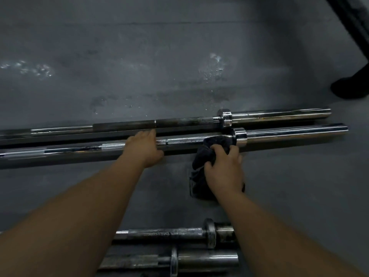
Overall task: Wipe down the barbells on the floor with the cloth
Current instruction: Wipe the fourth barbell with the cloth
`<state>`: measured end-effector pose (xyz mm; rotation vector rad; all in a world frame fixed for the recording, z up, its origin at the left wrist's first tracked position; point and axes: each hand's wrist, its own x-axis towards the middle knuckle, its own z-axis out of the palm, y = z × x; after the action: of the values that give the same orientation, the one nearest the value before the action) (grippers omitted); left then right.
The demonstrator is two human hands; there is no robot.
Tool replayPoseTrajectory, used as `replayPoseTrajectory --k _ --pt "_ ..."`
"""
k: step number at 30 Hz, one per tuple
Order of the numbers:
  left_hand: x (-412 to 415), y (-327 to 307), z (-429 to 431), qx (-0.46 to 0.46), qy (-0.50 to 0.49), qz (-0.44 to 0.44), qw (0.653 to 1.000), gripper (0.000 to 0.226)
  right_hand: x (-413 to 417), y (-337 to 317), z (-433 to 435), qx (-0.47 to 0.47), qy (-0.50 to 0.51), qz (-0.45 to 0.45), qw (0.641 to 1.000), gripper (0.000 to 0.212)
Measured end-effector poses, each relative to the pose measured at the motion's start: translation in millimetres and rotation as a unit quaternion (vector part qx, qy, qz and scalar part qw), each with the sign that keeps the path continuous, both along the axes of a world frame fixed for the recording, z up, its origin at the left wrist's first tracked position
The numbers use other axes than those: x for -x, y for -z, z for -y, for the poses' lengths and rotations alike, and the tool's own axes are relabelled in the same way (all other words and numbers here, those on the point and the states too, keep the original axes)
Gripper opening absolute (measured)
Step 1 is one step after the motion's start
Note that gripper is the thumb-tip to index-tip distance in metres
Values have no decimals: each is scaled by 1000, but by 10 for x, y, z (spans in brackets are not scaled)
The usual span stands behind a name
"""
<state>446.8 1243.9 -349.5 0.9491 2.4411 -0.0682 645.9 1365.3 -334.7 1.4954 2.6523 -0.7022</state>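
Two long steel barbells lie side by side across the grey floor: a far barbell and a near barbell. My left hand grips the near barbell's shaft near its middle. My right hand holds a dark cloth, whose upper end is pressed against that shaft just left of the shiny collar. The rest of the cloth hangs down to the floor under my hand.
Two more barbells lie close to me, one between my forearms and another at the bottom edge. White wet-looking marks spot the floor beyond the bars. A dark shoe and a black slanted object sit at the right.
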Motion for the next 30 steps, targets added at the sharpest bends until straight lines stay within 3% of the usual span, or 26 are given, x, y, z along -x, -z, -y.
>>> replayPoseTrajectory --k 2,5,9,12,17,22,30 --pt "-25 127 -6 25 -2 45 999 73 64 18 -21 5 7 -11 1000 48" --pt "-121 263 32 52 12 29 998 93 175 -4 -122 -3 26 -26 999 46" --pt "-89 243 99 8 11 4 1000 77 337 -126 -386 -23 106 -111 988 42" --pt "-112 226 164 -5 6 5 1000 76 384 -213 -647 -44 136 -143 979 50" --pt "-272 209 334 -29 2 -2 1000 84 93 -43 -568 -9 80 -87 993 78" --pt "-431 224 481 -26 42 -38 998 86 -82 119 -384 7 -14 -11 1000 87" --pt "-454 388 703 3 33 -33 999 97 -44 282 -292 45 -5 -11 999 98"
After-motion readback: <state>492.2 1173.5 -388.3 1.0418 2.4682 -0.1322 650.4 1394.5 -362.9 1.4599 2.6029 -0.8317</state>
